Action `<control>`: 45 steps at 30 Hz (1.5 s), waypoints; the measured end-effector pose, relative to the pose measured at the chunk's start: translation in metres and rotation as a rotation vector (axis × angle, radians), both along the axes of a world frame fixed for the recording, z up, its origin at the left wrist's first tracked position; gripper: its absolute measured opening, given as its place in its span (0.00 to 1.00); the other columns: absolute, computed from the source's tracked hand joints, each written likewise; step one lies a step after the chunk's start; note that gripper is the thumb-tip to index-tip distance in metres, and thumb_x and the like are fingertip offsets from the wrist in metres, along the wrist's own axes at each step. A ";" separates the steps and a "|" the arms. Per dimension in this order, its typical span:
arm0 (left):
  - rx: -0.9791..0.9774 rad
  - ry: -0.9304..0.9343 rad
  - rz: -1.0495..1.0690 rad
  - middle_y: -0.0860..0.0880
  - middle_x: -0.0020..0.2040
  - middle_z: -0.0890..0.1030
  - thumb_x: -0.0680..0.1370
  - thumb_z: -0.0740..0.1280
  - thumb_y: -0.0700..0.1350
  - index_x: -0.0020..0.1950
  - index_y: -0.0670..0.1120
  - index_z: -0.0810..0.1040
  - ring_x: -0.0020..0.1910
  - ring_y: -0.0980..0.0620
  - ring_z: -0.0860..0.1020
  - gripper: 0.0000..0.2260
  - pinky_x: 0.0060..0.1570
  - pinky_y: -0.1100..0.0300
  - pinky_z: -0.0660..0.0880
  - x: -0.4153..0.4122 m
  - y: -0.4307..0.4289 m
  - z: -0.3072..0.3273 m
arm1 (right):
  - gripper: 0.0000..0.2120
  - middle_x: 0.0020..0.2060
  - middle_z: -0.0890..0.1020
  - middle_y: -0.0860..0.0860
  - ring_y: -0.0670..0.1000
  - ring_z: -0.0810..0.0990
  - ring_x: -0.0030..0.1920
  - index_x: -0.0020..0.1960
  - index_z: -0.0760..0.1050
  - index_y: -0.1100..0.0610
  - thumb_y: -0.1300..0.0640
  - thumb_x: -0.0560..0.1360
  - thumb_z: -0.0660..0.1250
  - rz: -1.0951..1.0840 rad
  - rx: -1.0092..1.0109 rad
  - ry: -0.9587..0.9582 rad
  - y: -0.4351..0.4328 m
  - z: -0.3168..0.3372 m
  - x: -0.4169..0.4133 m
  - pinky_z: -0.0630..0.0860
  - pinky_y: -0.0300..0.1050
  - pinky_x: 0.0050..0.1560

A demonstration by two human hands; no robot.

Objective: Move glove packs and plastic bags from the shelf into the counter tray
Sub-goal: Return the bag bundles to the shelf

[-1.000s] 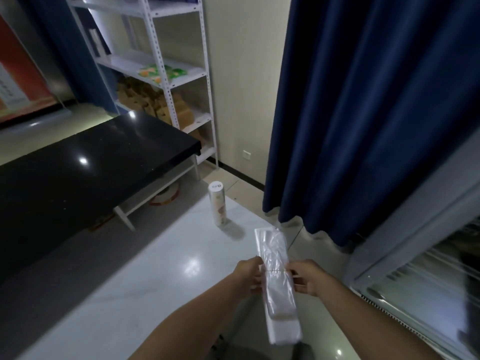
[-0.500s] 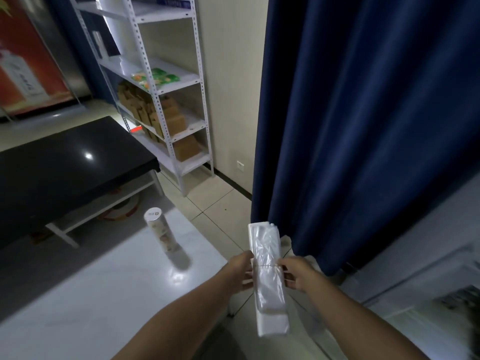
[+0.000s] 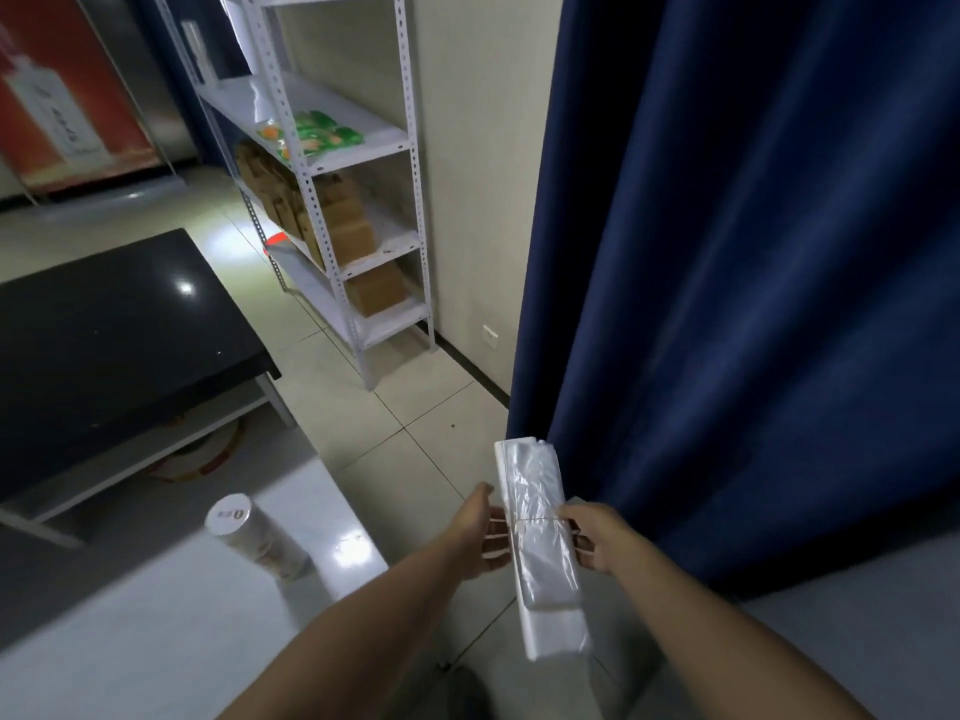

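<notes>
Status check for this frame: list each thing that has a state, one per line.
Bundle of plastic bags: held in the air, tied by a band.
Left hand: gripping the bundle's left edge.
Right hand: gripping its right edge.
Canister: standing on the white counter, lid on.
Shelf: stocked with green packs and cardboard boxes.

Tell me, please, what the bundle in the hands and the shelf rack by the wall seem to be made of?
The bundle looks like thin clear plastic film, glossy and crinkled, on a white stack, with a thin band around it. The shelf rack looks like white-painted metal: its uprights are perforated.
</notes>
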State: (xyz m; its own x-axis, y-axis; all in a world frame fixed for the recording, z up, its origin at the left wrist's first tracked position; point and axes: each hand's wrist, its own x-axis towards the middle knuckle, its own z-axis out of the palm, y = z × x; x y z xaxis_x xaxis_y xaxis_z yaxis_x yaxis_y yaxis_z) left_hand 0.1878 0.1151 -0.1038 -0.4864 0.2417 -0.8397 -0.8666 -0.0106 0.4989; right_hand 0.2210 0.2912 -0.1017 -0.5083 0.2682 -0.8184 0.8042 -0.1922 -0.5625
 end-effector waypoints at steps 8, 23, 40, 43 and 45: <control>0.034 -0.036 0.085 0.40 0.53 0.83 0.81 0.55 0.60 0.58 0.40 0.78 0.54 0.43 0.80 0.25 0.55 0.51 0.77 -0.093 -0.001 -0.017 | 0.12 0.42 0.83 0.58 0.56 0.81 0.42 0.57 0.79 0.65 0.61 0.75 0.68 0.099 -0.059 -0.033 0.004 -0.001 -0.110 0.79 0.47 0.42; -0.002 -0.058 0.487 0.43 0.50 0.83 0.77 0.60 0.60 0.53 0.42 0.78 0.49 0.45 0.80 0.22 0.56 0.51 0.76 -0.237 0.017 -0.001 | 0.28 0.55 0.80 0.61 0.60 0.79 0.54 0.57 0.76 0.63 0.38 0.81 0.56 0.458 -0.275 -0.125 0.021 0.016 -0.332 0.76 0.51 0.46; -0.020 -0.002 0.774 0.45 0.42 0.82 0.76 0.62 0.59 0.48 0.44 0.79 0.46 0.47 0.78 0.18 0.52 0.54 0.74 -0.403 -0.066 0.004 | 0.26 0.54 0.81 0.61 0.60 0.81 0.53 0.58 0.77 0.64 0.41 0.80 0.58 0.689 -0.260 -0.112 -0.086 0.017 -0.535 0.78 0.56 0.58; -0.004 -0.021 0.804 0.46 0.40 0.81 0.75 0.63 0.59 0.45 0.45 0.78 0.45 0.47 0.77 0.17 0.52 0.54 0.73 -0.443 -0.098 0.002 | 0.25 0.53 0.81 0.61 0.60 0.81 0.50 0.58 0.77 0.64 0.41 0.80 0.58 0.670 -0.251 -0.130 -0.118 0.022 -0.573 0.79 0.53 0.51; 0.003 -0.013 0.781 0.46 0.39 0.81 0.74 0.63 0.59 0.45 0.46 0.77 0.44 0.47 0.77 0.16 0.51 0.55 0.73 -0.467 -0.120 0.003 | 0.25 0.53 0.81 0.61 0.60 0.80 0.49 0.58 0.77 0.64 0.43 0.80 0.58 0.669 -0.254 -0.128 -0.140 0.024 -0.598 0.79 0.52 0.50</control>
State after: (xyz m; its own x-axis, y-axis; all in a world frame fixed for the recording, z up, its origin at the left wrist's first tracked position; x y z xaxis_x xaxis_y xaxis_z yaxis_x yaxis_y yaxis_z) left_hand -0.2795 -0.0051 -0.1007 -0.5064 -0.1647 -0.8465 -0.6132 -0.6215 0.4877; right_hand -0.3773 0.1511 -0.0780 -0.3932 -0.2728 -0.8780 0.8517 0.2517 -0.4596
